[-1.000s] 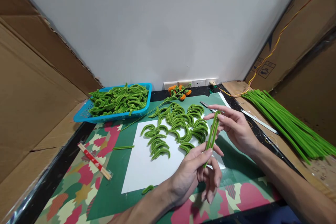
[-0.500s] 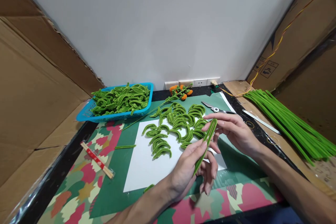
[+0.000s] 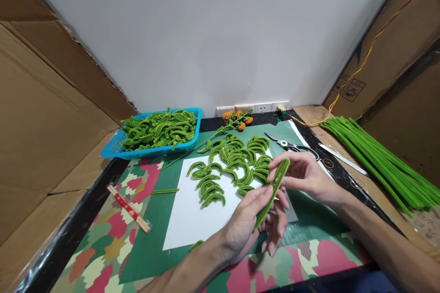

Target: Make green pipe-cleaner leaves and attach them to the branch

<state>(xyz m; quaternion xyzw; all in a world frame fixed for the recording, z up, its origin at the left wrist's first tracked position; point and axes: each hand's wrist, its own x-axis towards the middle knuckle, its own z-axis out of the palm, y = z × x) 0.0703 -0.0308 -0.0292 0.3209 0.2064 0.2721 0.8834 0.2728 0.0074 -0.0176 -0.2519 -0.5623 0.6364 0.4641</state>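
A green pipe cleaner (image 3: 264, 213), folded into a narrow loop, slants up and to the right above the white paper (image 3: 184, 219). My left hand (image 3: 244, 222) pinches its middle between thumb and forefinger, the other fingers loosely curled below. At the loop's upper part, my right hand (image 3: 307, 176) closes its thumb and forefinger on it; the fingertips are partly hidden behind the loop. Curved green pipe-cleaner pieces (image 3: 211, 192) lie in clusters on the paper beyond my hands. One short straight piece (image 3: 165, 191) lies left of the paper.
A blue basket (image 3: 197, 133) heaped with green pieces stands at the back left. Orange flowers (image 3: 241, 126) on a green stem lie near the wall. Scissors (image 3: 283, 143) rest behind my right hand. Wrapped chopsticks (image 3: 129, 208) lie left, long green pipe cleaners (image 3: 374, 160) right.
My right hand has come in from spread fingers to a pinch on the pipe cleaner's upper part. The loop's tip has shifted slightly right. My left hand keeps its hold.
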